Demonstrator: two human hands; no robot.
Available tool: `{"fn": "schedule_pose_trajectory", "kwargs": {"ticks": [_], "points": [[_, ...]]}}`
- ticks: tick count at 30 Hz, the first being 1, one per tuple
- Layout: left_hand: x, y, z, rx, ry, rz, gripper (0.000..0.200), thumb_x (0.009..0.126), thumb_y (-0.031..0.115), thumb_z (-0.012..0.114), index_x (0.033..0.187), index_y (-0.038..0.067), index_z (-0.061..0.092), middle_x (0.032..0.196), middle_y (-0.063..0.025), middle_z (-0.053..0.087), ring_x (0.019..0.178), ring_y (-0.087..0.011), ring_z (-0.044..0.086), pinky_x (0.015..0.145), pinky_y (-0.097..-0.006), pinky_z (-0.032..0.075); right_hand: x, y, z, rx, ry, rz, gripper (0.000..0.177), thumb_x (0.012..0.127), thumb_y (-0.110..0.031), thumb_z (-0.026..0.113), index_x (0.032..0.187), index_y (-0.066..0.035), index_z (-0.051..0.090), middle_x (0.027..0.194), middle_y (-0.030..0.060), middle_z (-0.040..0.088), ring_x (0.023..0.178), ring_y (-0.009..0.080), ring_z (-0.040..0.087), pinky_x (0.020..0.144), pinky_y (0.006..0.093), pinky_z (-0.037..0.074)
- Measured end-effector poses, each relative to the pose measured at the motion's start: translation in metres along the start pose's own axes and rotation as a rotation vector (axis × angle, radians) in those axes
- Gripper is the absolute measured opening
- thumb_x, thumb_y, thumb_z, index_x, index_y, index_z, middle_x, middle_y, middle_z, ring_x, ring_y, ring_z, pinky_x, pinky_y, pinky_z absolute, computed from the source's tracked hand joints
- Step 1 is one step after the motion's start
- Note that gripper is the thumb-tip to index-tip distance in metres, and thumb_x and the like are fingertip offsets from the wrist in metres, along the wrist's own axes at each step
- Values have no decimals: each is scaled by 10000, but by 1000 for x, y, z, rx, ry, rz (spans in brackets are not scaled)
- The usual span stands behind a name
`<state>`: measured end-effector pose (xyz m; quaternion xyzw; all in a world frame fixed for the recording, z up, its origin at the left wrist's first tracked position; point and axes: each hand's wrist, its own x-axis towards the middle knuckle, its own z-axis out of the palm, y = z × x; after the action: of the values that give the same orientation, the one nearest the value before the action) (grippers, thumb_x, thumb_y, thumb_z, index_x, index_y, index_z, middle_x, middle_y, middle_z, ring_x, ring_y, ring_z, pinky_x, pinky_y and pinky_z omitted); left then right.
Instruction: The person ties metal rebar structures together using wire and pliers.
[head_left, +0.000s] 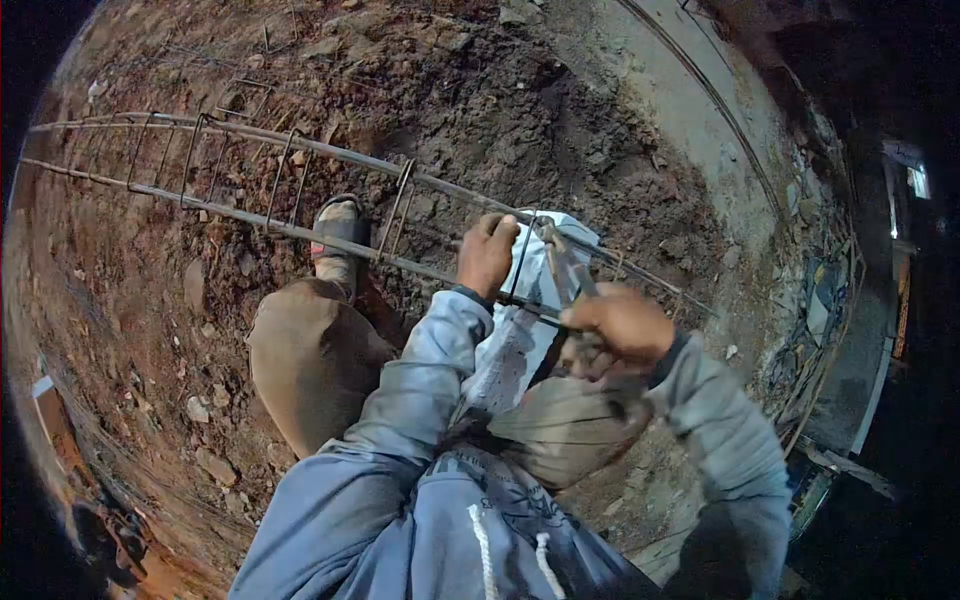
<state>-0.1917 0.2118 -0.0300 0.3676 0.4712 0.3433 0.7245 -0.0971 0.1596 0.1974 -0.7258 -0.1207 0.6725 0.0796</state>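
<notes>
A long rebar cage (340, 155), made of straight bars with wire stirrups, runs across in front of me above the ground. My left hand (487, 255) is closed around its upper bar, just left of a stirrup (522, 260). My right hand (622, 322), slightly blurred, grips the handles of metal pincers (563, 262). The pincers' jaws meet the upper bar beside that stirrup. Any tie wire in the jaws is too small to make out. Beneath the cage and pincers, a white sack (515, 355) lies between my legs.
Loose, stony soil (480, 100) surrounds my sandalled foot (340, 225). A concrete strip (690, 110) with a long thin bar (715, 95) borders the right side. Rubble and scraps (815, 300) lie beyond it. At lower left rests a piece of wood (60, 425).
</notes>
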Motion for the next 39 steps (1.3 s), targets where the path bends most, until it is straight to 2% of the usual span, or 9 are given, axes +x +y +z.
{"fn": "schedule_pose_trajectory", "kwargs": {"ticks": [6, 9, 11, 20, 25, 27, 32, 35, 39], "points": [[-9, -5, -5, 150, -25, 121, 284, 877, 195, 478, 1048, -17, 559, 897, -64, 606, 820, -144, 547, 766, -283, 439, 0, -34, -34, 96, -139, 208, 209, 816, -170, 548, 914, 14, 542, 687, 160, 608, 515, 243, 607, 437, 335, 508], [-11, -4, -1, 149, 44, 144, 302, 891, 232, 465, 1023, -21, 563, 886, -73, 610, 807, -145, 546, 756, -284, 436, 3, -12, -2, 205, -134, 11, 241, 831, -209, 534, 912, 13, 486, 682, 153, 584, 507, 264, 599, 399, 331, 483], [-14, 16, 2, 157, 57, 43, 321, 870, 282, 462, 976, 2, 577, 849, -161, 615, 814, -269, 581, 739, -363, 434, 3, 2, 32, 253, -12, -80, 243, 817, -222, 542, 877, 3, 476, 671, 138, 580, 492, 236, 591, 377, 315, 457], [-20, 30, 2, 106, 39, 35, 320, 875, 277, 487, 910, -21, 599, 781, -78, 608, 720, -139, 536, 670, -285, 424, 102, 115, 123, -181, 713, -627, 360, 713, -144, 488, 973, 93, 411, 831, 287, 521, 779, 463, 498, 703, 471, 396], [-20, 29, -1, 241, 1, 78, 287, 858, 248, 524, 954, -11, 602, 836, -78, 633, 741, -115, 539, 659, -277, 427, 73, 100, 99, -306, 558, -585, 336, 752, -169, 546, 978, 36, 406, 802, 244, 550, 679, 389, 558, 591, 432, 447], [-35, 32, 3, 659, 188, 490, 256, 798, 181, 580, 973, -7, 575, 900, -172, 585, 809, -308, 582, 715, -357, 448, 36, 79, 67, 387, 217, -278, 268, 794, -181, 552, 962, -21, 418, 754, 181, 586, 563, 268, 589, 462, 346, 463], [-60, 81, 31, 829, -53, 919, 497, 727, 115, 550, 1215, 85, 465, 1194, -124, 469, 1098, -311, 447, 919, -422, 350, -1, 18, -45, 171, -214, -65, 255, 852, -236, 533, 947, -6, 481, 691, 137, 606, 494, 217, 599, 412, 297, 478], [-56, 59, 58, 677, -145, 1029, 565, 598, 170, 677, 1126, 87, 494, 1112, -113, 498, 1029, -302, 471, 887, -416, 377, -7, -10, -65, -15, -276, -23, 310, 855, -307, 523, 885, 0, 554, 689, 129, 619, 553, 218, 620, 469, 310, 497], [-33, 85, 58, 778, -520, 826, 518, 531, 150, 705, 1002, 77, 502, 962, -106, 522, 906, -301, 495, 794, -399, 418, -24, -22, -53, -1057, 218, -249, 389, 801, -376, 589, 851, 10, 581, 698, 116, 618, 636, 210, 619, 583, 345, 484]]}}
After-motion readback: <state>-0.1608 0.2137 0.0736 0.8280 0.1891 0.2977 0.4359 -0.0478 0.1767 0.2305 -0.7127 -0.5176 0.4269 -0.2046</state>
